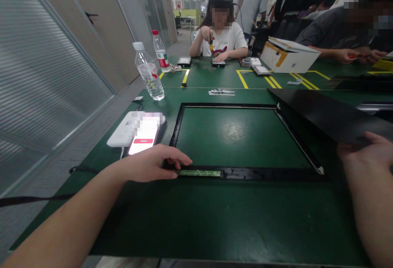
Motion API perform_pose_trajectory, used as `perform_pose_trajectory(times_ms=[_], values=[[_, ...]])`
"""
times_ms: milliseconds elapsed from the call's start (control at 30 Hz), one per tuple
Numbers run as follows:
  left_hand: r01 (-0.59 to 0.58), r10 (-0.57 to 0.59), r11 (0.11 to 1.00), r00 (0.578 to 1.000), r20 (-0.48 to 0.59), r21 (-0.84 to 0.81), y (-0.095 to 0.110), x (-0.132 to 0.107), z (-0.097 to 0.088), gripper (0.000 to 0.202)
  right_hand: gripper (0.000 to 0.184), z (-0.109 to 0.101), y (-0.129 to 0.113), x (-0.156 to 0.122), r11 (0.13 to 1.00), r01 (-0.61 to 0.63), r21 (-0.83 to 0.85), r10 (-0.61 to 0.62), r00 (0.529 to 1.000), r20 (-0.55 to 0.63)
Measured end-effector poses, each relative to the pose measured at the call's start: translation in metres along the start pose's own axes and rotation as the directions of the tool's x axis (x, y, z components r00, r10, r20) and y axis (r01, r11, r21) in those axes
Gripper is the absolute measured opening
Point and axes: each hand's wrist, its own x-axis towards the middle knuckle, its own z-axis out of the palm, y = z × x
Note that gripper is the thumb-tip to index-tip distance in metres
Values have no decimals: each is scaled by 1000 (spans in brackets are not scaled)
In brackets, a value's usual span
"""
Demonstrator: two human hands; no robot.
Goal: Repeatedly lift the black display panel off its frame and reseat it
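Note:
A thin black rectangular frame (264, 173) lies flat on the green table in front of me, with a narrow green circuit board (199, 173) along the left part of its near side. My left hand (153, 163) is closed on the frame's near left corner, its thumb by the end of the circuit board. Off to the right, my right hand (368, 153) grips the near edge of a flat dark panel (325, 112), which is tilted. Its fingers are partly hidden and blurred. The panel's far left corner reaches close to the frame's far right corner.
A lit phone (144, 135) leans by a white box-shaped device (121, 130) at the left. Two water bottles (149, 71) stand behind them. Small scraps (221, 92) lie beyond the frame. Across the table a co-worker (221, 34) uses a screwdriver near a white carton (288, 57).

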Motion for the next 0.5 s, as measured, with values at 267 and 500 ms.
perform_pose_trajectory(times_ms=[267,500], values=[[17,-19,998,999,-39,-54,-3,3,7,43,33,12,-41,-44,978,58,200,-73,995,65],[44,-50,992,998,-46,-119,-3,5,9,44,24,24,-69,-73,957,65,284,-106,986,130]])
